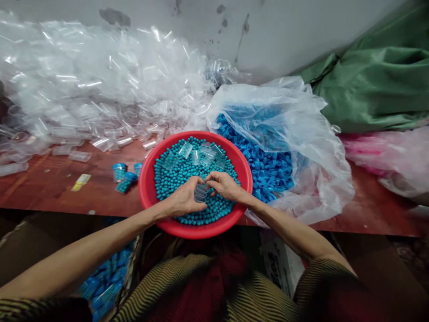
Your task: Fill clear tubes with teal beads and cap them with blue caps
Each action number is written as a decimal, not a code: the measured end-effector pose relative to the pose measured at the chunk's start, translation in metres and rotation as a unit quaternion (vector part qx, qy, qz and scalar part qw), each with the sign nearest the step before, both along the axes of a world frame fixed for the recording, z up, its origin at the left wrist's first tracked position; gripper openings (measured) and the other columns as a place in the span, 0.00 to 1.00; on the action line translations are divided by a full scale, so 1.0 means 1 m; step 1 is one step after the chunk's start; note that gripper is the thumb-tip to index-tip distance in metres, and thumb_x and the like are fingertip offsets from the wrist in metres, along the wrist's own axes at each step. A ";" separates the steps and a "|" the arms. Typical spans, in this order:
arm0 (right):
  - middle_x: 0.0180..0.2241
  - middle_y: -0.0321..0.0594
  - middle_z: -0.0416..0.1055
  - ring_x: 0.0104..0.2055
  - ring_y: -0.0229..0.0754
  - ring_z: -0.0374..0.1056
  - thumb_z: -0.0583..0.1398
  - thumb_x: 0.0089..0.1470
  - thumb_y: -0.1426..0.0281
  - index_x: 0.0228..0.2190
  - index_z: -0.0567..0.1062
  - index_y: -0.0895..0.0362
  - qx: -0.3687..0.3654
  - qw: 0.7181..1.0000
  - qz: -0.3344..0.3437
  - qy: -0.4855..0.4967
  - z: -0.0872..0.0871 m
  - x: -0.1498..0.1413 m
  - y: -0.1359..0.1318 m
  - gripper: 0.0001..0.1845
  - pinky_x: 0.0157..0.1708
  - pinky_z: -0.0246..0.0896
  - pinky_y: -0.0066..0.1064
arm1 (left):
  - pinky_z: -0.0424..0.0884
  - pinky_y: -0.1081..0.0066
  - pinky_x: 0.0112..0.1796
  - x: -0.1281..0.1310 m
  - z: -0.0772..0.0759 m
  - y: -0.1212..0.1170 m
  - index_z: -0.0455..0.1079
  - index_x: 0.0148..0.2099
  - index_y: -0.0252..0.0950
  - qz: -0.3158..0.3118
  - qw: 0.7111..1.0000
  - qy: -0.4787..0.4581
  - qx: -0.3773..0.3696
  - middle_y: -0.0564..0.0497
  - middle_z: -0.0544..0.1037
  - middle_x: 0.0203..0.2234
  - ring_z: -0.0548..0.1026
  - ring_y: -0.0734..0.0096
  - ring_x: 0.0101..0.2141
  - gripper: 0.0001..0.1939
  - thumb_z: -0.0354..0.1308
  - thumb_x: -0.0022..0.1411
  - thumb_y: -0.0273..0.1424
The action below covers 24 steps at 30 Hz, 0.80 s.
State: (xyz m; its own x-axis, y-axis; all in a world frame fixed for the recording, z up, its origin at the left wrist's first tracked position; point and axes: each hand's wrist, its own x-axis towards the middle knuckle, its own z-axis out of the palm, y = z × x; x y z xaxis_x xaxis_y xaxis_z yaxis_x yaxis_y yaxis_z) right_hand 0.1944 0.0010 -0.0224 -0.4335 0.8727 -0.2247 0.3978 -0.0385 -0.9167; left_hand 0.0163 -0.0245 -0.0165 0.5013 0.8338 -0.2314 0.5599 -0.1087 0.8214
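Red table (107, 197): while running across the view, bears everything from the heap to the basin; best kept as steady support beneath the work.
Heap of clear containers (110, 80): lies behind and to the left of the basin, spilling toward the table's front.
Plastic bag (318, 152): lies open to the right, with blue caps (268, 174) showing in a pile just beside the basin.
Red basin (145, 179): sits near the front edge, full of beads; best worked over its middle, to let any spill drop back inside.
Left hand (186, 197): reaches in over the beads, thumb and fingers clamped on held containers (200, 193); calls for a light, even squeeze, enough to stop slipping without bending thin walls.
Right hand (225, 184): meets the same group from the other side, thumb and forefinger drawn close together; cannot tell whether pinching anything. Best kept clear of the mouths.
Capped containers (119, 171): rest on the table left of the basin, with beads inside.
Loose containers (185, 150): lie on the beads toward the far side; better left out of the hands' path.
Teal beads (167, 183): surround the hands, small and round, likely to roll; favour short, low movements.
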 end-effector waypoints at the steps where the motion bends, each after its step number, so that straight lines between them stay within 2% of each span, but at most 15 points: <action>1: 0.27 0.34 0.69 0.24 0.34 0.66 0.54 0.52 0.75 0.27 0.70 0.57 -0.004 1.000 0.000 0.001 0.000 0.001 -0.001 0.05 0.22 0.67 0.26 | 0.68 0.64 0.36 0.000 0.000 -0.001 0.57 0.48 0.36 -0.002 1.000 -0.005 0.000 0.51 0.70 0.34 0.71 0.65 0.33 0.27 0.60 0.46 0.34; 4: 0.28 0.35 0.69 0.28 0.36 0.68 0.54 0.51 0.74 0.28 0.71 0.57 -0.017 0.999 -0.013 0.029 0.000 0.003 -0.004 0.06 0.23 0.69 0.27 | 0.69 0.65 0.35 -0.001 0.005 -0.006 0.56 0.49 0.36 0.012 0.999 -0.032 0.008 0.51 0.70 0.35 0.71 0.67 0.33 0.28 0.60 0.46 0.33; 6: 0.28 0.36 0.70 0.32 0.38 0.70 0.55 0.50 0.74 0.28 0.72 0.57 -0.052 0.996 -0.020 0.067 0.001 0.004 -0.005 0.06 0.24 0.70 0.26 | 0.70 0.65 0.37 -0.002 0.011 -0.008 0.54 0.51 0.36 0.029 0.999 -0.039 0.015 0.49 0.69 0.39 0.71 0.68 0.35 0.30 0.60 0.45 0.33; 10: 0.28 0.36 0.71 0.35 0.39 0.71 0.55 0.47 0.76 0.30 0.71 0.58 -0.152 0.977 -0.025 0.150 0.007 0.002 -0.010 0.06 0.25 0.70 0.25 | 0.71 0.65 0.39 0.001 0.022 -0.009 0.45 0.61 0.34 0.047 0.998 -0.033 0.002 0.42 0.66 0.50 0.73 0.64 0.40 0.44 0.60 0.44 0.34; 12: 0.29 0.35 0.70 0.33 0.37 0.71 0.55 0.46 0.77 0.30 0.68 0.58 -0.175 0.970 -0.040 0.163 0.010 0.001 -0.011 0.07 0.25 0.70 0.25 | 0.71 0.66 0.39 0.003 0.026 -0.008 0.41 0.64 0.33 0.035 0.999 -0.007 -0.022 0.42 0.67 0.50 0.73 0.63 0.40 0.48 0.60 0.45 0.34; 14: 0.29 0.34 0.68 0.32 0.37 0.71 0.55 0.45 0.77 0.31 0.64 0.56 -0.183 0.971 -0.050 0.148 0.011 0.000 -0.012 0.08 0.23 0.70 0.26 | 0.71 0.65 0.39 0.004 0.026 -0.006 0.43 0.65 0.32 0.015 0.999 0.031 -0.032 0.44 0.71 0.47 0.74 0.63 0.38 0.47 0.59 0.45 0.34; 16: 0.29 0.34 0.68 0.32 0.39 0.71 0.55 0.47 0.76 0.32 0.61 0.55 -0.157 0.982 -0.035 0.097 0.009 0.002 -0.011 0.08 0.24 0.70 0.30 | 0.71 0.64 0.42 0.002 0.022 -0.004 0.48 0.63 0.32 -0.006 0.997 0.075 0.002 0.44 0.73 0.45 0.74 0.60 0.40 0.43 0.58 0.45 0.33; 19: 0.34 0.38 0.69 0.38 0.43 0.69 0.52 0.51 0.75 0.32 0.63 0.55 -0.005 0.999 -0.012 -0.045 0.002 0.010 -0.006 0.05 0.37 0.69 0.40 | 0.66 0.60 0.49 -0.006 0.015 0.002 0.55 0.60 0.29 -0.013 0.981 0.179 0.069 0.38 0.71 0.49 0.70 0.52 0.49 0.40 0.58 0.43 0.32; 21: 0.39 0.43 0.69 0.45 0.45 0.66 0.51 0.51 0.76 0.35 0.66 0.57 0.099 0.986 -0.019 -0.136 -0.005 0.014 0.000 0.08 0.49 0.62 0.44 | 0.66 0.59 0.48 -0.013 0.011 0.008 0.58 0.57 0.28 0.013 0.964 0.258 0.055 0.36 0.71 0.48 0.70 0.49 0.48 0.37 0.58 0.43 0.32; 22: 0.42 0.46 0.69 0.48 0.47 0.65 0.51 0.51 0.77 0.36 0.67 0.58 0.125 0.978 -0.024 -0.167 -0.009 0.015 0.003 0.10 0.52 0.58 0.45 | 0.67 0.59 0.45 -0.015 0.010 0.012 0.59 0.56 0.28 0.031 0.957 0.288 0.030 0.37 0.72 0.46 0.72 0.49 0.46 0.36 0.58 0.43 0.32; 24: 0.45 0.51 0.67 0.51 0.49 0.62 0.51 0.50 0.77 0.39 0.68 0.60 0.120 0.972 -0.046 -0.194 -0.017 0.014 0.009 0.13 0.55 0.55 0.45 | 0.69 0.62 0.39 -0.018 0.008 0.019 0.59 0.55 0.29 0.071 0.947 0.311 -0.028 0.40 0.75 0.41 0.74 0.50 0.42 0.36 0.59 0.42 0.32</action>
State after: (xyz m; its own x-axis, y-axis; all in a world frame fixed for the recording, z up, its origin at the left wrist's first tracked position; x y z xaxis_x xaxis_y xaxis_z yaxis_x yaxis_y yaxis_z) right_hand 0.2085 0.0103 -0.0398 -0.2742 0.9512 -0.1413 0.7212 0.1062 -0.6845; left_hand -0.0012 -0.0052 -0.0087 0.1374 0.8608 -0.4901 0.9429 0.0380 0.3309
